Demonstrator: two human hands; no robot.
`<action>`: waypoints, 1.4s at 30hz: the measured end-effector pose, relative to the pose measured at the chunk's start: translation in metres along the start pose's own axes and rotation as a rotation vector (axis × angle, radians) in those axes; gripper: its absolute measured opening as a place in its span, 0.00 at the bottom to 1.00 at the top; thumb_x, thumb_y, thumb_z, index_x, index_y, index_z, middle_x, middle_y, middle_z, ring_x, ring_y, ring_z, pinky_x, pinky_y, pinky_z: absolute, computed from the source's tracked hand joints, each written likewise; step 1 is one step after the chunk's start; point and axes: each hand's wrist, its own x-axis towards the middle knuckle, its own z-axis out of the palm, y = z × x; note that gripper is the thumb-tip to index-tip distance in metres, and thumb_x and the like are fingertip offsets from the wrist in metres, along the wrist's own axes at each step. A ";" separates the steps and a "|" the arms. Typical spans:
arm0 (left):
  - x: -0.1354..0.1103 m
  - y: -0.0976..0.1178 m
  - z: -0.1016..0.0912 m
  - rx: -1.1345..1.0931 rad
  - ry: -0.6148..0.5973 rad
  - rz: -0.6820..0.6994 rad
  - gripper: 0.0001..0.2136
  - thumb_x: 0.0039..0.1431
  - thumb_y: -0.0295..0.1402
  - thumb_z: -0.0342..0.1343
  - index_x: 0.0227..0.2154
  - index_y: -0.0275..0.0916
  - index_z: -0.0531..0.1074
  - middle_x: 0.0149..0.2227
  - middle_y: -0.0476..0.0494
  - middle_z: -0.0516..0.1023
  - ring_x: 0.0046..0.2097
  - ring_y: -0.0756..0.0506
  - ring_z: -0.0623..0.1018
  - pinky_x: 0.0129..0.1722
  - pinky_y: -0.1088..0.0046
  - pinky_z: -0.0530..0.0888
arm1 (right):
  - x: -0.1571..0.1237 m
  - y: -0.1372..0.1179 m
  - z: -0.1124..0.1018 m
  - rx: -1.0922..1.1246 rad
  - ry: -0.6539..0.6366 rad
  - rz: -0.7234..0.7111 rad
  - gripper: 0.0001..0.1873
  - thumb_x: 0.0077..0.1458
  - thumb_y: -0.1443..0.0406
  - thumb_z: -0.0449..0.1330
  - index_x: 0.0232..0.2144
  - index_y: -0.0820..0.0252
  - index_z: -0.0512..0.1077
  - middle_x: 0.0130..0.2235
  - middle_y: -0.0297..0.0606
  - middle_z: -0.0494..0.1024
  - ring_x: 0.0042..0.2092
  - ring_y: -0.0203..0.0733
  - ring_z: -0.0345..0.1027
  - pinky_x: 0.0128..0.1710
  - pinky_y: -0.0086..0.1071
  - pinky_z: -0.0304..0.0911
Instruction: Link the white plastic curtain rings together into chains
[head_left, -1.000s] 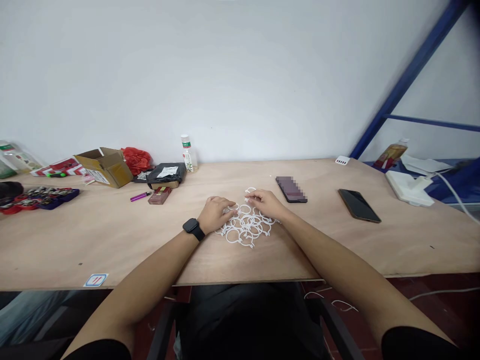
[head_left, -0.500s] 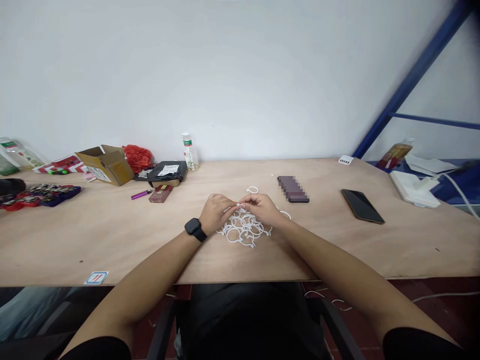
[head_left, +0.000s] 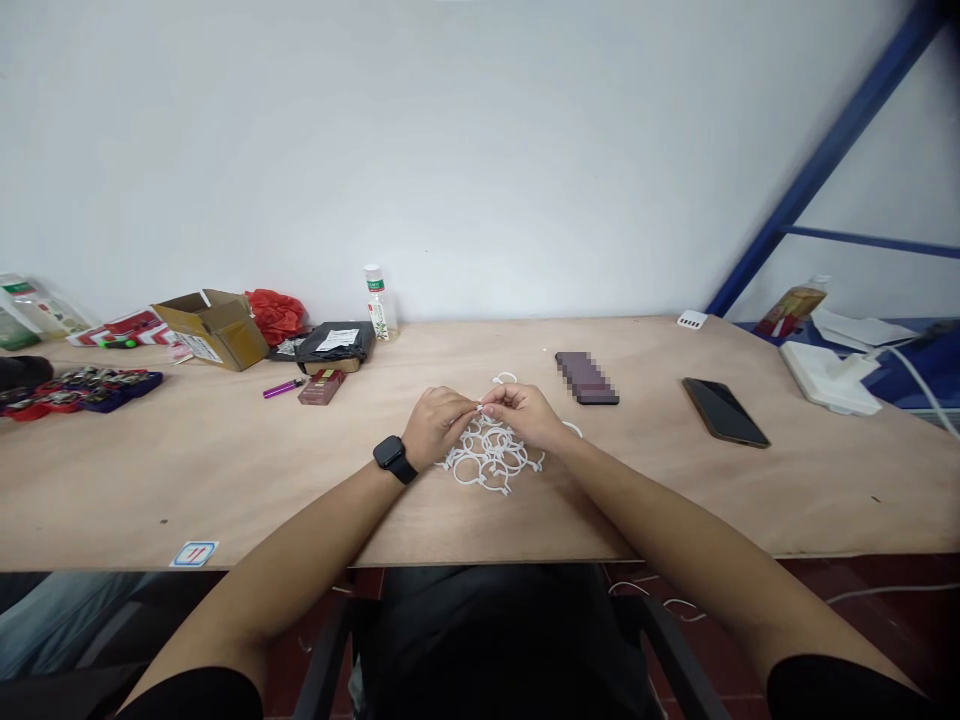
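On the wooden table lies a loose heap of white plastic rings (head_left: 495,452) with small clip-like tabs, resembling curtain rings. Above its far side my left hand (head_left: 439,425) and my right hand (head_left: 523,414) meet at the fingertips. Both are closed in a pinch on one small white ring (head_left: 480,408), of which only a bit shows between the fingers. The rest of that ring is hidden by my hands. Just beyond my right hand lies a single white ring (head_left: 505,378), and another ring (head_left: 573,429) shows partly beside my right wrist.
Behind my right hand is a purplish phone (head_left: 581,378); a dark phone (head_left: 724,411) lies farther right. To the left are a small dark red box (head_left: 322,387), a purple lighter (head_left: 281,390), a black package (head_left: 335,343), a bottle (head_left: 380,305) and an open cardboard box (head_left: 214,330).
Both hands have shifted very slightly, still pinching the white ring together. The heap and the other things stay where they were.
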 end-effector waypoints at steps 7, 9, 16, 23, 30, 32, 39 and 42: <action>-0.001 0.001 -0.001 0.004 0.043 0.034 0.12 0.66 0.37 0.48 0.38 0.40 0.76 0.36 0.42 0.81 0.40 0.46 0.77 0.44 0.65 0.69 | 0.000 -0.003 0.001 0.019 -0.046 0.014 0.17 0.43 0.54 0.68 0.27 0.60 0.72 0.26 0.33 0.74 0.28 0.35 0.66 0.28 0.28 0.62; 0.000 0.001 -0.001 0.013 0.024 0.031 0.12 0.66 0.37 0.48 0.37 0.40 0.76 0.36 0.42 0.81 0.40 0.46 0.77 0.44 0.65 0.69 | 0.000 -0.004 0.001 0.010 -0.055 0.016 0.16 0.44 0.54 0.67 0.27 0.61 0.72 0.25 0.32 0.74 0.28 0.35 0.66 0.28 0.28 0.61; 0.002 -0.002 0.000 0.064 0.033 -0.074 0.12 0.66 0.39 0.49 0.38 0.41 0.77 0.37 0.44 0.81 0.41 0.45 0.76 0.45 0.63 0.68 | 0.001 -0.004 -0.002 -0.172 0.020 -0.068 0.14 0.46 0.58 0.66 0.33 0.61 0.76 0.32 0.36 0.78 0.32 0.37 0.70 0.33 0.30 0.65; -0.002 -0.017 0.001 0.097 -0.040 -0.147 0.12 0.63 0.42 0.53 0.41 0.42 0.77 0.43 0.42 0.79 0.47 0.42 0.75 0.49 0.60 0.68 | 0.016 0.016 -0.051 -0.718 0.241 -0.139 0.09 0.51 0.65 0.60 0.34 0.59 0.79 0.31 0.37 0.80 0.32 0.39 0.69 0.34 0.31 0.63; -0.005 -0.023 0.004 0.139 -0.203 -0.231 0.13 0.61 0.44 0.54 0.40 0.44 0.78 0.45 0.43 0.79 0.48 0.40 0.74 0.51 0.57 0.66 | 0.029 0.042 -0.079 -0.871 0.127 -0.025 0.10 0.50 0.70 0.61 0.36 0.59 0.79 0.37 0.39 0.82 0.37 0.42 0.74 0.40 0.34 0.66; -0.005 -0.022 0.004 0.148 -0.227 -0.243 0.13 0.61 0.44 0.54 0.41 0.44 0.78 0.46 0.44 0.79 0.48 0.40 0.74 0.51 0.56 0.65 | 0.029 0.042 -0.075 -0.827 0.087 -0.057 0.13 0.51 0.71 0.60 0.40 0.58 0.78 0.43 0.40 0.81 0.42 0.43 0.74 0.45 0.35 0.66; -0.004 -0.021 0.003 0.132 -0.265 -0.238 0.14 0.62 0.46 0.52 0.41 0.45 0.78 0.45 0.44 0.79 0.47 0.41 0.75 0.51 0.58 0.65 | 0.018 0.025 -0.058 -0.733 0.010 -0.136 0.12 0.53 0.68 0.61 0.40 0.57 0.78 0.44 0.40 0.81 0.47 0.44 0.73 0.51 0.38 0.65; -0.004 -0.021 0.003 0.127 -0.267 -0.243 0.15 0.62 0.46 0.52 0.41 0.45 0.78 0.45 0.44 0.79 0.47 0.41 0.75 0.51 0.58 0.65 | 0.013 0.019 -0.047 -0.740 -0.149 -0.231 0.09 0.51 0.68 0.63 0.36 0.55 0.79 0.42 0.37 0.81 0.47 0.44 0.72 0.51 0.38 0.64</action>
